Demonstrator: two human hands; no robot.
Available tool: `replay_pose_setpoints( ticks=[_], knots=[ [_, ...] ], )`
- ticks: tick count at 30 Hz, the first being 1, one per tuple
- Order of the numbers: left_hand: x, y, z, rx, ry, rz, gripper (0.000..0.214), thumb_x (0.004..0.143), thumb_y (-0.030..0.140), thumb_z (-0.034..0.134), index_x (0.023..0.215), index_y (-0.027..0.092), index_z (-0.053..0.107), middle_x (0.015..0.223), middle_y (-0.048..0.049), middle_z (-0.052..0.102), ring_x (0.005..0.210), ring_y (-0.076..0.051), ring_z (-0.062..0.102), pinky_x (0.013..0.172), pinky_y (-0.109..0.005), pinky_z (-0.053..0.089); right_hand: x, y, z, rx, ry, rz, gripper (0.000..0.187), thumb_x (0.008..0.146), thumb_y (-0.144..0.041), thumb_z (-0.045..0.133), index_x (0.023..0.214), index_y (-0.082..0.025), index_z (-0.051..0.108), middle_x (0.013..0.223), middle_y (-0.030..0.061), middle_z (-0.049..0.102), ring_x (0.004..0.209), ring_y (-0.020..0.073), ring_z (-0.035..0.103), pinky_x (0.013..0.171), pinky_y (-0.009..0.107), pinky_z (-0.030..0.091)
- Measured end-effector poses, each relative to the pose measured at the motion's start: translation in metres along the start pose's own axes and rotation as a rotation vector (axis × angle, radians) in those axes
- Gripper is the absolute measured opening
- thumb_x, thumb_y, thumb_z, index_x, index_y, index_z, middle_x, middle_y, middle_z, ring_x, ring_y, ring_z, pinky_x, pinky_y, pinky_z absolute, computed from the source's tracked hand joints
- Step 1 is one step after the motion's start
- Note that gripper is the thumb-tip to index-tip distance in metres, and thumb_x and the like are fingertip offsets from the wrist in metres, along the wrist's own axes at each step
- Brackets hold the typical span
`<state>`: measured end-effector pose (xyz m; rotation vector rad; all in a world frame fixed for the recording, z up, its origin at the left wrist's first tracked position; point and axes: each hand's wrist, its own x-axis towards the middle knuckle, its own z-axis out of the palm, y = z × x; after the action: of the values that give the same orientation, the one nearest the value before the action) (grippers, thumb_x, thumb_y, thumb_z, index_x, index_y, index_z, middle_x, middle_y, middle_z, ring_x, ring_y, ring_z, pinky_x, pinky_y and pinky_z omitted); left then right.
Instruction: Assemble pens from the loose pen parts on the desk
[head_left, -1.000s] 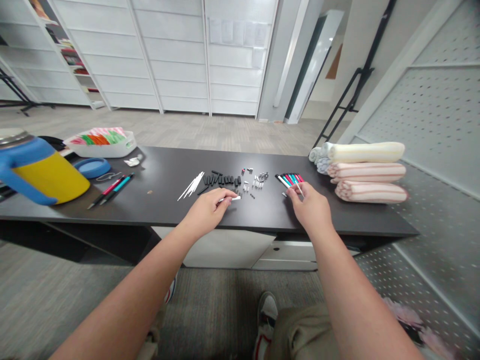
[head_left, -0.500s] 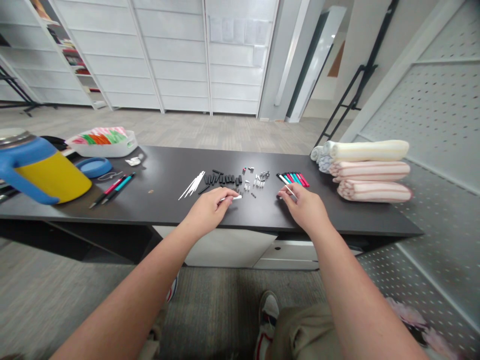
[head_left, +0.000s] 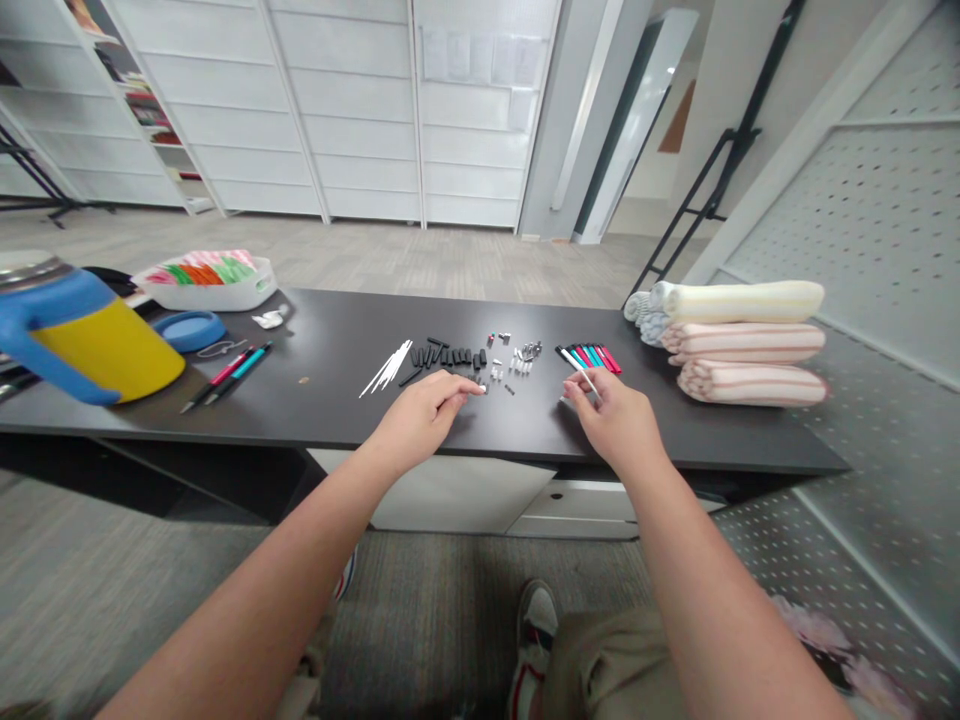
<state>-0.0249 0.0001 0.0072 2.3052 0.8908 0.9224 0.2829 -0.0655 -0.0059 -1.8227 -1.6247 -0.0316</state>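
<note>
My left hand [head_left: 424, 412] is over the desk's front part, thumb and forefinger pressed together. A tiny pale piece shows at its fingertips, too small to name. Between the fingers of my right hand [head_left: 619, 415] a white pen barrel [head_left: 589, 380] stands tilted. Just beyond that hand lies a row of coloured pen barrels [head_left: 602, 358] in teal, red and black. Small clear and metal pen parts [head_left: 520, 366] lie between the hands. Black grips [head_left: 457, 357] are grouped behind my left hand, with thin white refills [head_left: 387, 369] to their left.
Rolled striped towels [head_left: 750, 342] are stacked at the desk's right end. To the left are a blue and yellow jug [head_left: 112, 345], a blue lid [head_left: 189, 331], two assembled pens [head_left: 238, 374] and a white basket [head_left: 225, 296] of colourful packets. A perforated panel [head_left: 892, 300] borders the right side.
The white piece that stuck out from my left fingertips no longer shows there; only a tiny pale bit does. The white piece in my right hand looks thicker now. Both hands stay nearly in place.
</note>
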Motion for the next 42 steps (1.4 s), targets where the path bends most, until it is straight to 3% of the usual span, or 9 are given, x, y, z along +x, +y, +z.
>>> replay_pose_setpoints(
  ticks=[11,19,23,30,36,42],
  knots=[
    [0.0,0.003,0.0,0.026,0.011,0.01,0.031,0.105,0.018,0.049,0.117,0.024,0.077,0.103,-0.005,0.071,0.085,-0.016,0.066,0.084,-0.032,0.055,-0.001,-0.002,0.0,-0.013,-0.036,-0.029,0.018,0.1,-0.043,0.063,0.102,-0.027,0.072,0.096,0.0013,0.081,0.065,0.019,0.064,0.067,0.03,0.04],
    [0.0,0.001,0.0,0.008,0.016,0.048,0.033,0.103,0.014,0.049,0.116,0.024,0.078,0.106,-0.0053,0.073,0.09,-0.017,0.067,0.089,-0.034,0.056,0.0,-0.004,-0.005,0.037,0.054,0.06,0.018,0.099,-0.041,0.063,0.101,-0.025,0.072,0.091,0.0011,0.081,0.061,0.0167,0.063,0.068,0.029,0.042],
    [0.0,0.0,0.0,0.0,0.016,0.061,0.033,0.103,0.015,0.049,0.115,0.024,0.078,0.11,-0.0057,0.073,0.093,-0.017,0.068,0.092,-0.035,0.056,-0.002,-0.005,-0.006,-0.039,0.046,0.068,0.015,0.099,-0.039,0.065,0.101,-0.026,0.072,0.092,0.0002,0.081,0.068,0.0193,0.068,0.069,0.03,0.041],
    [0.0,-0.003,0.001,0.036,0.013,0.064,0.031,0.104,0.015,0.05,0.116,0.024,0.077,0.109,-0.0051,0.073,0.097,-0.018,0.067,0.095,-0.035,0.054,-0.01,-0.004,-0.002,-0.218,-0.037,-0.056,0.011,0.1,-0.034,0.067,0.1,-0.025,0.073,0.101,0.0038,0.08,0.088,0.0252,0.074,0.073,0.032,0.044],
    [0.0,-0.003,0.002,0.048,0.02,0.063,0.031,0.103,0.013,0.051,0.114,0.024,0.078,0.107,-0.0048,0.074,0.096,-0.018,0.068,0.094,-0.035,0.055,-0.011,-0.003,0.002,-0.356,-0.07,-0.111,0.016,0.103,-0.034,0.063,0.099,-0.023,0.073,0.104,0.0071,0.078,0.09,0.0261,0.073,0.071,0.034,0.044],
    [0.0,-0.002,0.002,0.03,0.019,0.073,0.034,0.102,0.011,0.05,0.115,0.023,0.078,0.111,-0.0054,0.074,0.1,-0.018,0.068,0.098,-0.037,0.054,-0.007,-0.005,0.003,-0.311,-0.054,-0.07,0.013,0.101,-0.033,0.065,0.1,-0.024,0.074,0.102,0.0063,0.078,0.09,0.0254,0.072,0.072,0.033,0.044]
  ],
)
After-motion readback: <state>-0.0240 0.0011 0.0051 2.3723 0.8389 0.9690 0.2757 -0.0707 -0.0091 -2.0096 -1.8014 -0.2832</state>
